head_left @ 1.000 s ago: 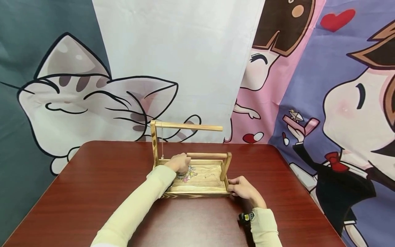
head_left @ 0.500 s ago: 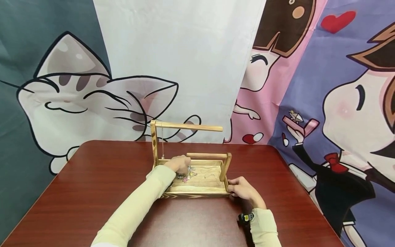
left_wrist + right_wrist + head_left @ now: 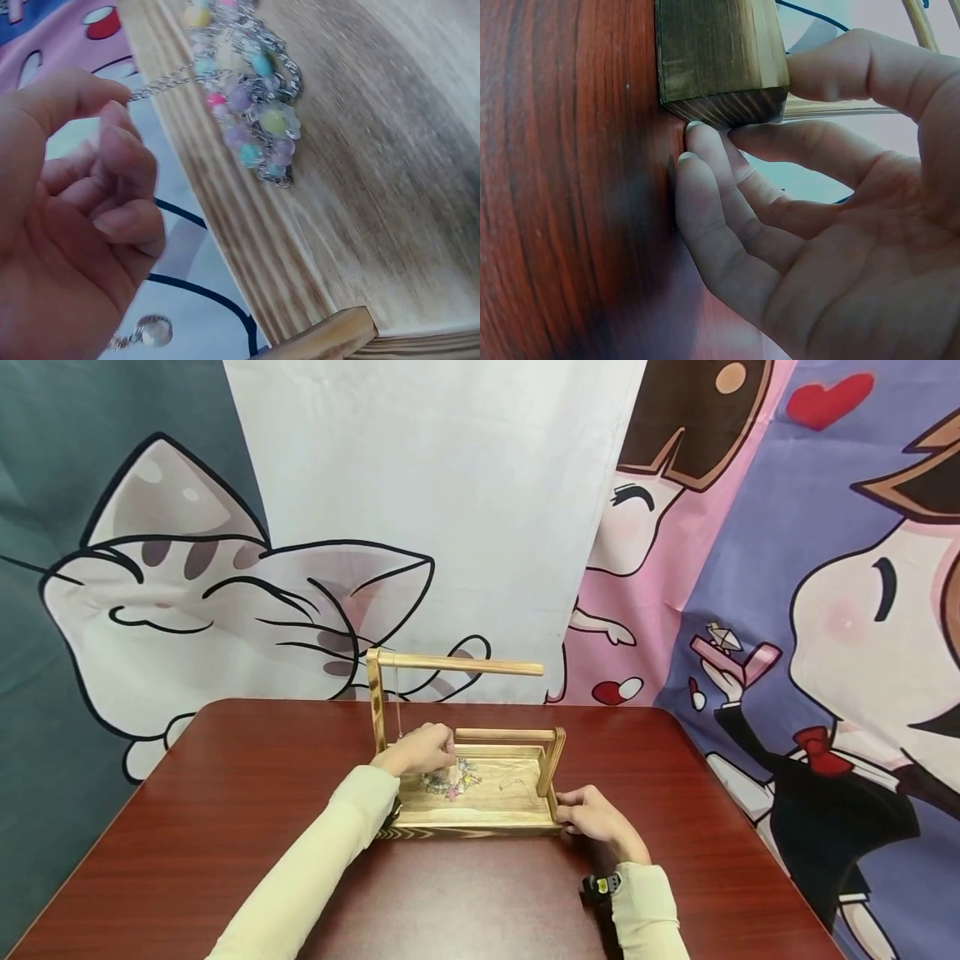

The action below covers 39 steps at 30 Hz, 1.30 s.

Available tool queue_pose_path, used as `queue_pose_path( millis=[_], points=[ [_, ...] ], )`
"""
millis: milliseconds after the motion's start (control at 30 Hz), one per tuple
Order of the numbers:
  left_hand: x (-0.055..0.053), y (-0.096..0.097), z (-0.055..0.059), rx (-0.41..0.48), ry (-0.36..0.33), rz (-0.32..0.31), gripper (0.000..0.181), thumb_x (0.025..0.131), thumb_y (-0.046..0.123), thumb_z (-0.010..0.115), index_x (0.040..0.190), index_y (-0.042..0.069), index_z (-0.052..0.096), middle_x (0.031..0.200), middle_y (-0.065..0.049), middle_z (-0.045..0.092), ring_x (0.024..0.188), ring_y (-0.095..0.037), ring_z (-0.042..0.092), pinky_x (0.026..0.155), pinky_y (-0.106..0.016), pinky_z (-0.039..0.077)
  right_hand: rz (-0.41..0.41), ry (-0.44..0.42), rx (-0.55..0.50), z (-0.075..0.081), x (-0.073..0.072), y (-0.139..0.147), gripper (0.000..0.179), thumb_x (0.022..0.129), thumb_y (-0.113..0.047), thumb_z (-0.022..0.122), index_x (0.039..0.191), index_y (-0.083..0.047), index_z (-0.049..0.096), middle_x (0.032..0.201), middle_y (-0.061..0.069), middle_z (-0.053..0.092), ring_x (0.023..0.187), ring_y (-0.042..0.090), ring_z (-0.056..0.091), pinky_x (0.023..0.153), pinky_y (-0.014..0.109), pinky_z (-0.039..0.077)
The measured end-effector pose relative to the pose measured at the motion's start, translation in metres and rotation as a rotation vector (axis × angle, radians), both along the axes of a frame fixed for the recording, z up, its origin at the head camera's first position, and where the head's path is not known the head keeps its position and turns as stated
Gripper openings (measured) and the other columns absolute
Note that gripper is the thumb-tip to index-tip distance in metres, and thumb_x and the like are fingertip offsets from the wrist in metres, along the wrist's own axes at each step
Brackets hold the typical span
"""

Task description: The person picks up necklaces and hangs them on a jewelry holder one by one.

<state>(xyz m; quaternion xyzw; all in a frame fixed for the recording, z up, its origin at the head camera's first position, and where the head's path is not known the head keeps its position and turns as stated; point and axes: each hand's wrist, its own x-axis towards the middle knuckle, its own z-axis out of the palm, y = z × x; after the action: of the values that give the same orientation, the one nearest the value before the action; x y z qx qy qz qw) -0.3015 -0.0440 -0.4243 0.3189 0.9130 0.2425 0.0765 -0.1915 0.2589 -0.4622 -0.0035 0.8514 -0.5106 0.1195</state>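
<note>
My left hand is over the left part of a wooden jewelry stand's tray. In the left wrist view, thumb and forefinger pinch one end of a silver chain bracelet hung with pastel beads. The chain slopes from the fingertips to the beaded bunch, which lies over the tray. My right hand holds the stand's front right corner. In the right wrist view, its thumb and fingers grip the wooden corner from two sides, with the lower fingertips by the tabletop.
The stand's tall upper bar juts rightward from a left post. From it hangs a thin necklace beside my left hand. A lower bar meets a right post. A fine chain lies in the tray.
My left hand has shifted left and lifted a little, its fingers now clear of the beaded pile. The hanging necklace leans slightly. My right hand keeps its hold on the corner.
</note>
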Motion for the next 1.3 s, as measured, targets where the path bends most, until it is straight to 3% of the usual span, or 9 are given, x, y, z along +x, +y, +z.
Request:
queue_pose_path(
  millis=[100,333,500,700,900,1133,1300],
  points=[
    [0.003,-0.003,0.005,0.078,0.035,-0.002,0.004,0.079,0.014,0.06,0.076,0.015,0.059,0.063,0.007,0.056,0.056,-0.007,0.051,0.057,-0.024,0.044,0.015,0.01,0.005,0.0,0.0,0.0,0.035,0.073,-0.002,0.055,0.106,0.006,0.065,0.11,0.019,0.059,0.061,0.009,0.052,0.059,0.025,0.047],
    [0.01,-0.011,0.019,0.24,0.148,0.002,0.005,0.078,0.013,0.06,0.074,0.015,0.059,0.062,0.006,0.054,0.056,-0.006,0.048,0.057,-0.023,0.043,0.02,0.001,-0.003,0.002,-0.001,0.001,0.03,0.074,-0.003,0.055,0.101,0.006,0.065,0.109,0.016,0.058,0.062,0.01,0.055,0.06,0.027,0.048],
    [0.017,-0.013,0.035,0.354,0.295,-0.007,0.008,0.076,0.008,0.058,0.071,0.015,0.059,0.062,0.007,0.054,0.056,-0.005,0.048,0.055,-0.021,0.043,0.026,0.007,-0.004,0.002,0.0,0.002,0.035,0.074,-0.002,0.055,0.107,0.006,0.064,0.102,0.016,0.06,0.06,0.012,0.053,0.058,0.026,0.047],
    [0.028,-0.012,0.055,0.474,0.458,-0.005,0.006,0.076,0.008,0.057,0.073,0.013,0.059,0.062,0.006,0.053,0.056,-0.005,0.047,0.052,-0.02,0.041,0.027,0.01,-0.006,0.003,0.001,0.002,0.033,0.073,-0.004,0.055,0.104,0.004,0.065,0.089,0.009,0.061,0.059,0.012,0.053,0.056,0.024,0.046],
    [0.034,-0.013,0.077,0.52,0.597,-0.006,0.005,0.077,0.007,0.058,0.075,0.01,0.062,0.065,0.005,0.055,0.058,-0.005,0.049,0.053,-0.019,0.042,0.072,0.06,-0.037,0.005,0.002,0.001,0.035,0.074,-0.006,0.053,0.103,0.009,0.064,0.098,0.01,0.061,0.062,0.007,0.055,0.056,0.024,0.048],
    [0.036,-0.011,0.104,0.587,0.624,-0.045,0.005,0.078,0.007,0.058,0.075,0.008,0.062,0.063,0.003,0.057,0.059,-0.006,0.05,0.054,-0.022,0.044,0.022,0.008,0.001,0.002,-0.002,0.002,0.032,0.076,-0.003,0.055,0.104,0.009,0.063,0.118,0.019,0.054,0.063,0.008,0.052,0.058,0.023,0.046],
    [0.041,-0.013,0.123,0.628,0.675,-0.034,0.006,0.079,0.007,0.057,0.077,0.007,0.063,0.065,0.002,0.059,0.06,-0.008,0.053,0.056,-0.025,0.046,0.042,-0.001,-0.014,0.0,-0.003,0.002,0.031,0.078,-0.001,0.053,0.105,0.01,0.062,0.119,0.022,0.052,0.065,0.01,0.053,0.06,0.027,0.048]
  ],
)
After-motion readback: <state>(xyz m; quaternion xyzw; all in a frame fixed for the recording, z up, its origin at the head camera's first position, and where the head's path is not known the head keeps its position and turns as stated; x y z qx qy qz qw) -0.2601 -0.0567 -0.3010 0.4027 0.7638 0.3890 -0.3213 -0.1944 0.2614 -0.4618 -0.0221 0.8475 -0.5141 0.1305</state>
